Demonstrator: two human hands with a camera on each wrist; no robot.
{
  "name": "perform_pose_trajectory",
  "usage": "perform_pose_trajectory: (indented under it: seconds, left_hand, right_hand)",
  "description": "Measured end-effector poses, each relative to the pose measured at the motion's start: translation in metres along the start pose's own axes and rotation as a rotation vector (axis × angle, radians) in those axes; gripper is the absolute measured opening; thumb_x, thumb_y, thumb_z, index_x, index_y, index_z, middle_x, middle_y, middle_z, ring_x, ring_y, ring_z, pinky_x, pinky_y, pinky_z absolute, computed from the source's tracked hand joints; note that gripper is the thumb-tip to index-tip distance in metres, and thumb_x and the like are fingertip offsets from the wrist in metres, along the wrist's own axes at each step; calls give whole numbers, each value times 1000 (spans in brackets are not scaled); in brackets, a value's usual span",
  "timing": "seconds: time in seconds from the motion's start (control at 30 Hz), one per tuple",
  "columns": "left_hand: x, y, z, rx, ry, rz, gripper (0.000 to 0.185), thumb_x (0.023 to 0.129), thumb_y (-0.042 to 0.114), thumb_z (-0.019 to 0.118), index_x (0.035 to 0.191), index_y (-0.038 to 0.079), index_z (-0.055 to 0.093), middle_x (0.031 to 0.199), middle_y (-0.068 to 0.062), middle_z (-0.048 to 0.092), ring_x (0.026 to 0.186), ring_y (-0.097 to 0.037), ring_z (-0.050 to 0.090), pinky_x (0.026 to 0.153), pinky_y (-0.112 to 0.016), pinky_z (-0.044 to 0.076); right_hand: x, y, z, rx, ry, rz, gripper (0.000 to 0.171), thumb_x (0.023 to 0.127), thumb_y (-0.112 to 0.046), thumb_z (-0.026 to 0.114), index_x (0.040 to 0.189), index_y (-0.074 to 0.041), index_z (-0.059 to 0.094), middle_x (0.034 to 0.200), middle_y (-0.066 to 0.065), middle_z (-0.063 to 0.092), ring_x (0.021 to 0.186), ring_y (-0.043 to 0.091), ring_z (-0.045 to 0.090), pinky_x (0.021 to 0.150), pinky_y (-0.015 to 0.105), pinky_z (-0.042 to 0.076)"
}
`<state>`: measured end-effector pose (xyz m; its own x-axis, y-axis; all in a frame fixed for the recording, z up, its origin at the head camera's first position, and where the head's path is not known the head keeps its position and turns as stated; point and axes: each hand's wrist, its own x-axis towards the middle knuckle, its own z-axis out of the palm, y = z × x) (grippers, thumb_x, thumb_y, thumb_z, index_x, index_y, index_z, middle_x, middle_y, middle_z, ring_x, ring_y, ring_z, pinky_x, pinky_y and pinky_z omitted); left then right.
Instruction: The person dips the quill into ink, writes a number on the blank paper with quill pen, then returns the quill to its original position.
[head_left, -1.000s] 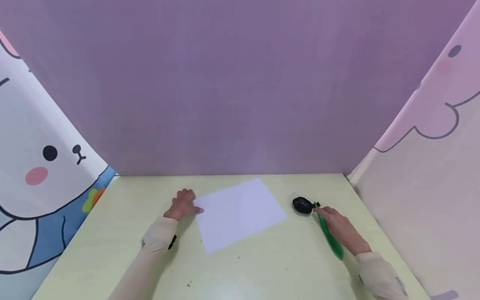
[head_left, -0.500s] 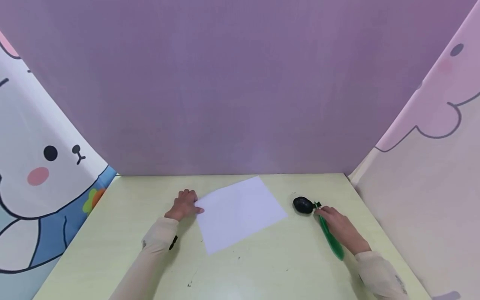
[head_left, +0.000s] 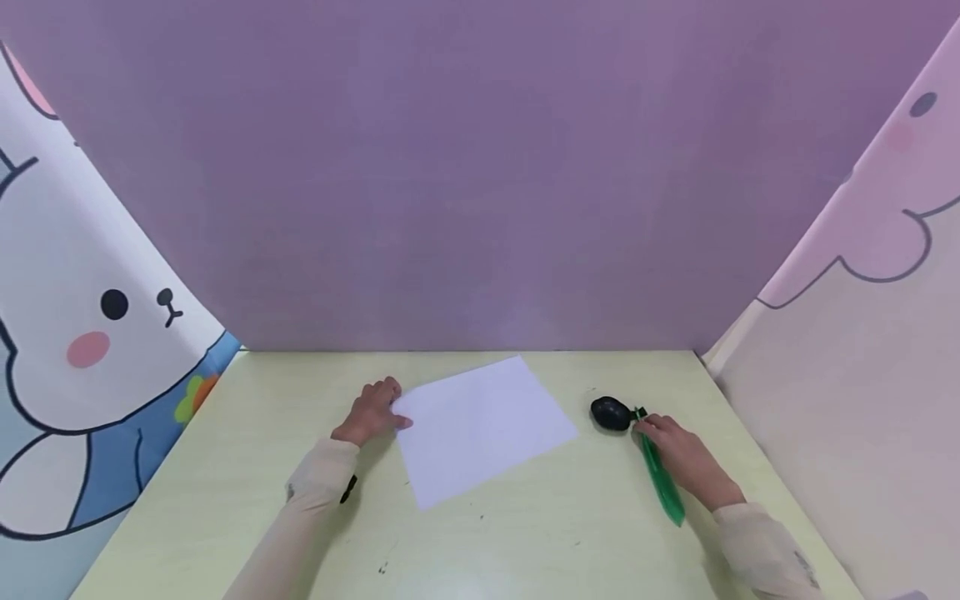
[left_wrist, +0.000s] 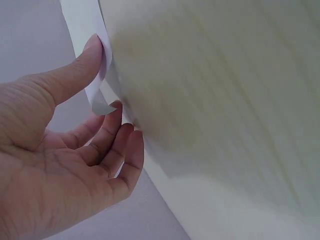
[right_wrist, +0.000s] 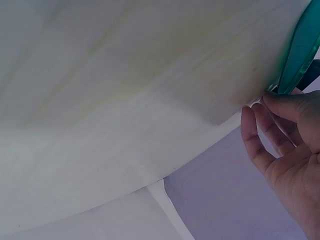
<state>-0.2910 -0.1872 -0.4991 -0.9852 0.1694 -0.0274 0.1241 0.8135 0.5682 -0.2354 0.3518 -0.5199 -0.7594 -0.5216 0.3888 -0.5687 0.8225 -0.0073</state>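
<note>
A blank white sheet of paper [head_left: 487, 429] lies slanted at the middle of the table. My left hand [head_left: 369, 412] pinches its left corner, thumb on the upper face. The left wrist view shows the paper's edge [left_wrist: 102, 102] bent up and curling between thumb and fingers. On the right, my right hand [head_left: 684, 454] pinches the upper end of a long, see-through green object [head_left: 663, 490] with thumb and forefinger. The right wrist view cuts this green object [right_wrist: 300, 55] off at its edge. A shiny black oval object [head_left: 611, 413] with a short neck lies just left of those fingertips.
The pale table [head_left: 525, 550] bears a few dark specks. A purple panel [head_left: 465, 183] rises along its back edge. Side walls printed with cartoon animals flank it, the left wall [head_left: 52, 250] and the right wall [head_left: 847, 350].
My left hand has shifted slightly right at the paper's corner, and the paper's upper left edge has bowed a little. The green object has turned slightly in my right hand. The head view has shifted slightly.
</note>
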Motion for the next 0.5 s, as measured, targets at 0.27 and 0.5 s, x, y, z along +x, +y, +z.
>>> perform_pose_trajectory:
  seconds: [0.27, 0.5]
  left_hand:
    - [-2, -3, 2, 30, -4, 14, 53, 85, 16, 86, 126, -5, 59, 114, -20, 58, 112, -40, 50, 99, -59, 44]
    - [0, -2, 1, -1, -11, 9, 53, 88, 12, 83, 131, -4, 56, 119, -22, 63, 113, -39, 54, 98, -58, 48]
  right_hand:
    - [-2, 2, 2, -9, 77, -50, 39, 77, 21, 68, 105, -5, 72, 99, 8, 65, 85, 23, 61, 65, 36, 56]
    - [-2, 7, 3, -13, 131, -101, 37, 73, 19, 74, 98, -8, 71, 93, 5, 62, 81, 19, 58, 62, 33, 55]
